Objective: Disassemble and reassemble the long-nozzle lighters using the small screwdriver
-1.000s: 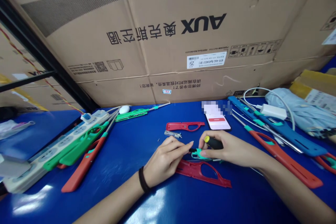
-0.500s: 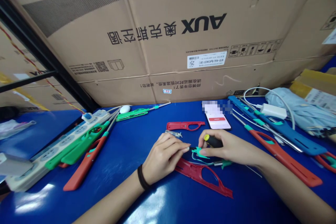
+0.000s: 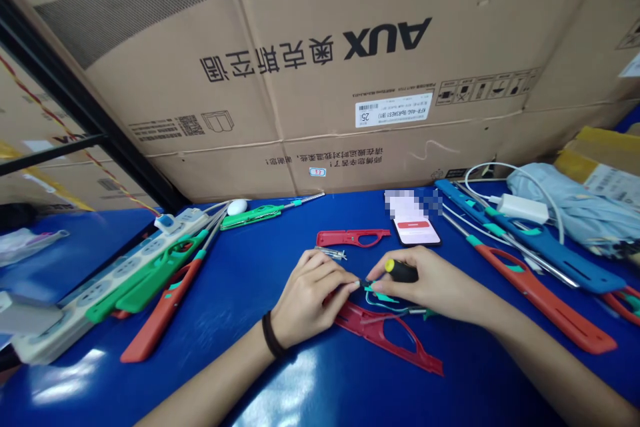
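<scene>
Holding a black-and-yellow tool handle (image 3: 403,271) in its grip, the right hand (image 3: 435,283) also pinches a green part (image 3: 384,297) above the counter (image 3: 220,310); the left hand (image 3: 313,297) has its grip narrow on the small black piece (image 3: 363,283) just left of it. One red casing half (image 3: 361,321) lies near, a second half (image 3: 336,238) far, left of the phone (image 3: 415,232).

Red shells (image 3: 364,322) on blue table (image 3: 260,267)

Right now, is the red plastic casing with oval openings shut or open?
Open: its front half lies partly hidden by the left hand, while its back half lies separately, nearer the brown printed cardboard.
</scene>
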Tool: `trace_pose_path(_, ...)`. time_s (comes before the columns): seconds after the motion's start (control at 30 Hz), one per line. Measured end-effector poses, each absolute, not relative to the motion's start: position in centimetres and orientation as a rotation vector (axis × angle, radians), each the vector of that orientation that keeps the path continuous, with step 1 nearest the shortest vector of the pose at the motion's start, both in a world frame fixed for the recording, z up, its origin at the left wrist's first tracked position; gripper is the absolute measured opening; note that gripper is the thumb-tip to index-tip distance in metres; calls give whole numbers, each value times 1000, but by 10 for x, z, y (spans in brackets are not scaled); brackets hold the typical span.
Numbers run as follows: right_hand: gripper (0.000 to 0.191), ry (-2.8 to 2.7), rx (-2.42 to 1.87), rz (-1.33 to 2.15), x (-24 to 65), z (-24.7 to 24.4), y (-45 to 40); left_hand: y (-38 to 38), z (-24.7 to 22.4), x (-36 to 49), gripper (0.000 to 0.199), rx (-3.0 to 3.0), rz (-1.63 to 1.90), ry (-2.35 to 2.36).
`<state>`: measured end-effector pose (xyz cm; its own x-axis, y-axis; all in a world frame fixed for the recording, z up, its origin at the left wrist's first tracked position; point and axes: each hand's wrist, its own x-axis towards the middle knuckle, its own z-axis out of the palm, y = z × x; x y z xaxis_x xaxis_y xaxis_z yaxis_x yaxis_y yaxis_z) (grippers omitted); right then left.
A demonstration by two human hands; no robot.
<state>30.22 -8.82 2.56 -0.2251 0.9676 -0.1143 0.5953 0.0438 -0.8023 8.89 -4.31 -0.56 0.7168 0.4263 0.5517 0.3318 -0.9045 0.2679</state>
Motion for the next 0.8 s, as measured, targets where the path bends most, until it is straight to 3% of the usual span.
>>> trace_pose_path(0.23,30,-1877,-1527,983,298,27,-95,-42,-5,88,10,2726,965,638)
trace_pose_path(0.5,20,-2114,-1593,694,294,24,-97,-40,-7,86,12,2711,880,582)
trace_pose_path(0.8,16,-2210,-1556,651,296,22,-96,-37,-4,83,16,2710,658,486)
